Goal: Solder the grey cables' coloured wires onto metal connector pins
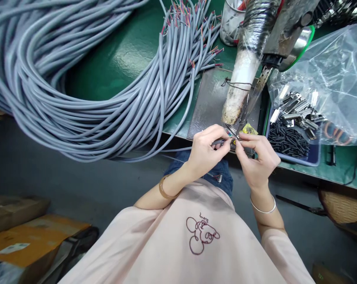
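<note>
My left hand (207,146) is closed in a pinch on the coloured wires at the end of a grey cable (178,150). Just past the fingertips lies a small metal connector with pins (231,130), under the tips of a soldering tool (244,114). My right hand (257,154) pinches from the other side, thumb and forefinger together close to the connector. Whatever sits between those right fingertips is too small to make out. A scrap of yellow material (249,129) is just beyond the right fingers.
A thick bundle of grey cables (101,110) covers the bench's left. A wrapped tube (240,79) slants down over a metal plate (209,98). On the right, a blue bin (311,157) holds black sleeves (287,142) and connectors (299,108) beside a plastic bag (338,79).
</note>
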{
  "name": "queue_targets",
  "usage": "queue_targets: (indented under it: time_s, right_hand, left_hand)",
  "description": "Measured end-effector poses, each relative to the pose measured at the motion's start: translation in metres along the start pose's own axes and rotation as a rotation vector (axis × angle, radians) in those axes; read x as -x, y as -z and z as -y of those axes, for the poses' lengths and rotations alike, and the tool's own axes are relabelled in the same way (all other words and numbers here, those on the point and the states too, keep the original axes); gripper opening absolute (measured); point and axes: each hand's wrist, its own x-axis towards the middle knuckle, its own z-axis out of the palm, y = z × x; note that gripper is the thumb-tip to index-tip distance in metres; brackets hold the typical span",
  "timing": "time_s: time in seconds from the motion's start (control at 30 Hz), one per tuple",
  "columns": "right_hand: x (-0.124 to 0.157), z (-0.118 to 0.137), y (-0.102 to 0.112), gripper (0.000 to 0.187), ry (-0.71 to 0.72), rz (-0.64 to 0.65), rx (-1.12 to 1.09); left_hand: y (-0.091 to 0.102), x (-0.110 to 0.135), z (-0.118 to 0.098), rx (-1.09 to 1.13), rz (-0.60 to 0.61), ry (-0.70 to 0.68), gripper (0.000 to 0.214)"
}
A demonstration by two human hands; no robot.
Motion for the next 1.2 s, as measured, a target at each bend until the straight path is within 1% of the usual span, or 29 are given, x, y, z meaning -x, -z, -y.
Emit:
queue_targets:
  time_s: [0.27, 0.37, 0.53, 0.7, 0.77, 0.83, 0.93, 1.0, 1.03, 1.1, 1.13, 1.17, 1.2]
  right_hand:
    - [-0.005, 0.002, 0.001, 0.014, 0.008, -0.008, 0.015]
    - [-0.003, 0.002, 0.002, 0.016, 0.030, 0.007, 0.031]
    - [0.006, -0.002, 0.004, 0.016, 0.094, 0.079, 0.079]
    - [0.011, -0.003, 0.004, 0.019, 0.126, 0.059, 0.100]
    - [0.014, -0.004, 0.006, 0.021, 0.136, 0.045, 0.093]
    - [0.017, -0.005, 0.009, 0.021, 0.150, 0.018, 0.071]
    - [0.023, -0.007, 0.014, 0.020, 0.183, 0.017, -0.007]
    - [0.027, -0.009, 0.016, 0.019, 0.201, 0.071, -0.067]
    - [0.028, -0.009, 0.016, 0.019, 0.209, 0.097, -0.085]
    - [0.029, -0.010, 0.017, 0.019, 0.198, 0.112, -0.084]
    - [0.029, -0.010, 0.017, 0.018, 0.168, 0.100, -0.074]
    - [0.027, -0.008, 0.018, 0.017, 0.113, 0.085, -0.067]
    - [0.025, -0.006, 0.021, 0.015, 0.028, 0.083, -0.075]
  left_hand:
    - [0.005, -0.005, -0.006, -0.021, 0.009, -0.032, 0.011]
    - [0.006, -0.005, -0.005, -0.015, 0.037, 0.001, 0.010]
    - [0.006, 0.001, 0.000, -0.001, 0.087, 0.062, 0.010]
    - [0.003, 0.007, 0.003, 0.038, 0.092, 0.088, 0.009]
    - [0.003, 0.008, 0.002, 0.096, 0.092, 0.131, 0.007]
    - [0.005, 0.009, 0.002, 0.223, 0.120, 0.243, 0.007]
    - [0.010, 0.009, 0.002, 0.486, 0.240, 0.469, 0.015]
    - [0.014, 0.010, 0.001, 0.614, 0.322, 0.571, 0.021]
    - [0.015, 0.011, 0.001, 0.651, 0.349, 0.599, 0.023]
    - [0.016, 0.014, -0.001, 0.671, 0.371, 0.611, 0.023]
    - [0.017, 0.017, -0.003, 0.656, 0.368, 0.589, 0.021]
    - [0.017, 0.019, -0.006, 0.624, 0.352, 0.547, 0.019]
    - [0.018, 0.021, -0.009, 0.581, 0.323, 0.482, 0.016]
